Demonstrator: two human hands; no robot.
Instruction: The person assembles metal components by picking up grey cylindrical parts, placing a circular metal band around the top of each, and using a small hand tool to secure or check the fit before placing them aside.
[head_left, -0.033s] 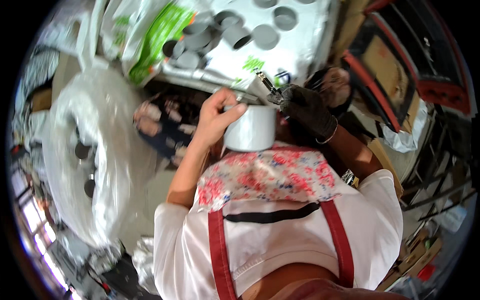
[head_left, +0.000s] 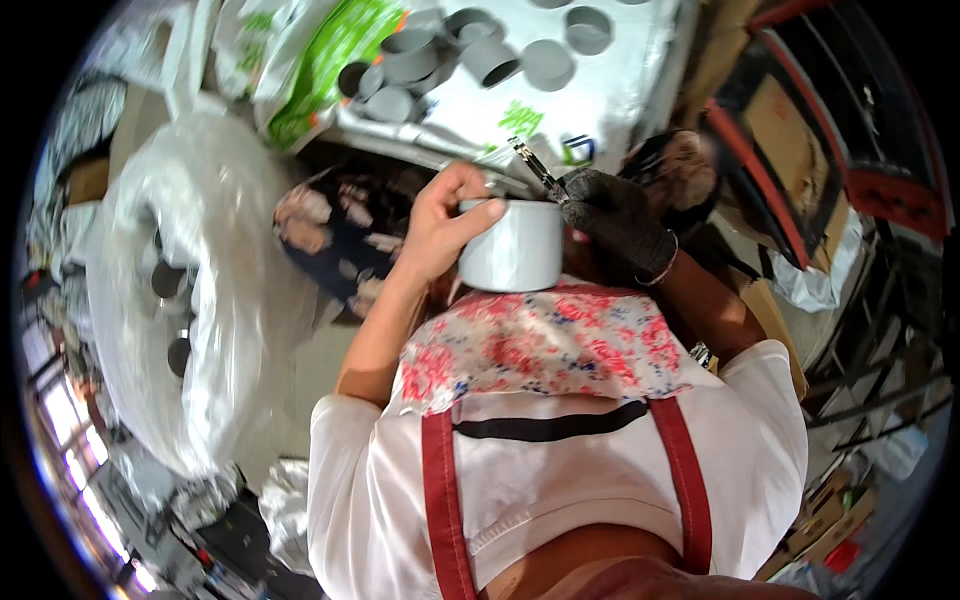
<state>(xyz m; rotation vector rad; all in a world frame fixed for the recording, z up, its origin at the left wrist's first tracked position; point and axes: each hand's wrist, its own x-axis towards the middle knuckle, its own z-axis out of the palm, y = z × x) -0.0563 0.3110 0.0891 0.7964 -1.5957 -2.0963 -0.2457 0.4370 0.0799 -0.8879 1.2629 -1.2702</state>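
Observation:
My bare left hand (head_left: 445, 222) is closed on the rim of a light grey plastic cup-shaped fitting (head_left: 512, 252), thumb on top and fingers at the far side. The fitting is held just above my flowered apron (head_left: 540, 345). In a dark glove, my right hand (head_left: 612, 222) grips a slim metal tool (head_left: 534, 166) whose narrow end points up and left; its exact kind cannot be made out. That tool is close to the fitting's far right rim. Whether it touches the rim is unclear.
Ahead, a table (head_left: 625, 95) under white plastic sheeting bears several grey round fittings (head_left: 547, 65) and a green-and-white bag (head_left: 318, 75). A large clear plastic bag (head_left: 225, 330) with grey pieces inside stands at left. Red-and-black frames (head_left: 765, 185) lean at right.
The view has shifted slightly, so the table and fittings appear a little higher and farther right. Both hands keep their holds; the tool's tip appears closer to the fitting.

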